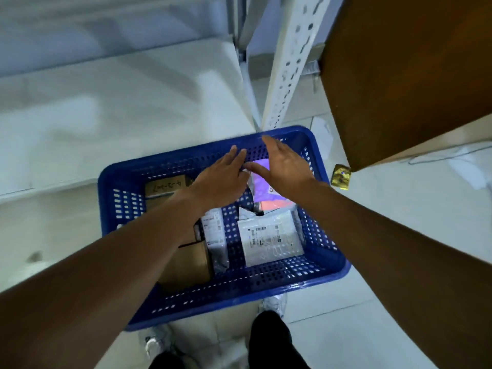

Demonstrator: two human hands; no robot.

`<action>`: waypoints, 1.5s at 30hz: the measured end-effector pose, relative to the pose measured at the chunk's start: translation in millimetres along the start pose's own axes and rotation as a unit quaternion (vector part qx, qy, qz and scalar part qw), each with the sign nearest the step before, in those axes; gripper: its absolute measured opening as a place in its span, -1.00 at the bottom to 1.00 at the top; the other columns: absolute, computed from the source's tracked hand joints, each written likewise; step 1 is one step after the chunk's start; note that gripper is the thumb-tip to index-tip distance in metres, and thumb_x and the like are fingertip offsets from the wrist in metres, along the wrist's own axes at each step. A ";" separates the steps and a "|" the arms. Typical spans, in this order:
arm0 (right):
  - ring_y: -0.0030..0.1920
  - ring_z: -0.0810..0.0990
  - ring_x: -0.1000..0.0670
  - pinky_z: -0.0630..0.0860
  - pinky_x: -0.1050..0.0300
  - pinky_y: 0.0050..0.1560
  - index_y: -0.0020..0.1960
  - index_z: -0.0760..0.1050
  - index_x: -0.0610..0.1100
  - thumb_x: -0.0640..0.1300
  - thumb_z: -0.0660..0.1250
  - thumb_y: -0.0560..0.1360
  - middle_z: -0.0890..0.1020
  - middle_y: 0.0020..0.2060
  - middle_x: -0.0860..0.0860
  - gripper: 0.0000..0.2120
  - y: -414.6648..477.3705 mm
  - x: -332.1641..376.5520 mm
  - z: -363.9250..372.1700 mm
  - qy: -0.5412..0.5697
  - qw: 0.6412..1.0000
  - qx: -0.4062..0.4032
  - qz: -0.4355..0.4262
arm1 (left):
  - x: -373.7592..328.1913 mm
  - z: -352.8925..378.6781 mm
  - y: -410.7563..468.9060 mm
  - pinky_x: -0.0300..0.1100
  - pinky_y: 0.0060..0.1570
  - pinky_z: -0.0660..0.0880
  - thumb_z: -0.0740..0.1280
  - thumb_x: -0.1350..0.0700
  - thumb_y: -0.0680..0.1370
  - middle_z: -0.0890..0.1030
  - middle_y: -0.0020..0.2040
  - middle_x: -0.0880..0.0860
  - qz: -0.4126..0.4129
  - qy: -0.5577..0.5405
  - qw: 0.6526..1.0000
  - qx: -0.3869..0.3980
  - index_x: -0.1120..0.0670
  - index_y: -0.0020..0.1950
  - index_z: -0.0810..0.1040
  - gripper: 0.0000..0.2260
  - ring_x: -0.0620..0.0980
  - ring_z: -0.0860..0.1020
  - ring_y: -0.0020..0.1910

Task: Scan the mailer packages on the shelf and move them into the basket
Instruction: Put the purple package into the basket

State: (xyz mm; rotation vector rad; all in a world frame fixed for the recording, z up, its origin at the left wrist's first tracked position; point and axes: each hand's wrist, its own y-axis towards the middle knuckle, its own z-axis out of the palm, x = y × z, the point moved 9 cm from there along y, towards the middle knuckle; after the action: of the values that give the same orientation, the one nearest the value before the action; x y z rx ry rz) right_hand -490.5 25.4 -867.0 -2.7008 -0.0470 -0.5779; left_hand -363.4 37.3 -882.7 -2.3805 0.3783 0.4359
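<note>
Here, the left hand (221, 179) and the right hand (286, 169) are hovering over the blue basket (111, 179), fingers straight, holding nothing. The purple mailer (259, 189) is lying inside, just below and between them. A white mailer (269, 237) is lying nearer the person.

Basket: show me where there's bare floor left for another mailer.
Only one bare strip shows in the blue basket: between the grey mailer and the white bubble mailer. The left side is taken by cardboard boxes, the far right by the purple mailer under the left hand and right hand.
</note>
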 end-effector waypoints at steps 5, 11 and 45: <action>0.50 0.29 -0.13 0.33 -0.07 0.38 0.57 0.12 -0.12 0.28 0.11 0.61 0.32 0.52 -0.11 -0.31 -31.0 60.9 -57.6 0.002 1.000 0.007 -0.024 | -9.0 -62.4 -67.8 -0.01 0.57 -0.01 -0.01 -0.01 0.70 -0.14 0.65 -0.02 -0.023 -0.039 0.999 -0.014 0.00 0.65 -0.11 -0.46 -0.04 -0.07 0.61; 0.42 0.39 -0.16 0.38 -0.06 0.34 0.54 0.21 -0.17 0.18 0.06 0.66 0.40 0.46 -0.14 -0.41 -65.3 138.5 -143.3 -0.020 0.997 -0.034 -0.065 | -40.6 -161.2 -143.0 -0.13 0.51 0.00 0.07 0.10 0.69 -0.05 0.65 0.04 0.023 -0.031 0.995 -0.097 0.05 0.65 0.01 -0.48 0.02 0.03 0.61; 0.33 0.45 -0.09 0.38 -0.03 0.24 0.43 0.34 -0.03 0.31 -0.12 0.62 0.49 0.34 -0.03 -0.40 -203.4 466.6 -556.3 -0.142 0.948 -0.209 -0.194 | -87.5 -612.5 -475.5 -0.05 0.38 0.31 0.08 -0.18 0.67 0.40 0.50 0.06 0.024 0.101 0.934 -0.342 0.00 0.56 0.29 -0.50 0.11 0.36 0.46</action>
State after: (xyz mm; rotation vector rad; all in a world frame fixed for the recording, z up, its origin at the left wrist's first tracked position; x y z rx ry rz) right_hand -301.8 -12.1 -137.9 -3.1967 -0.6081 -0.3222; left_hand -134.9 -13.0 -138.2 -3.1174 0.4286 0.3853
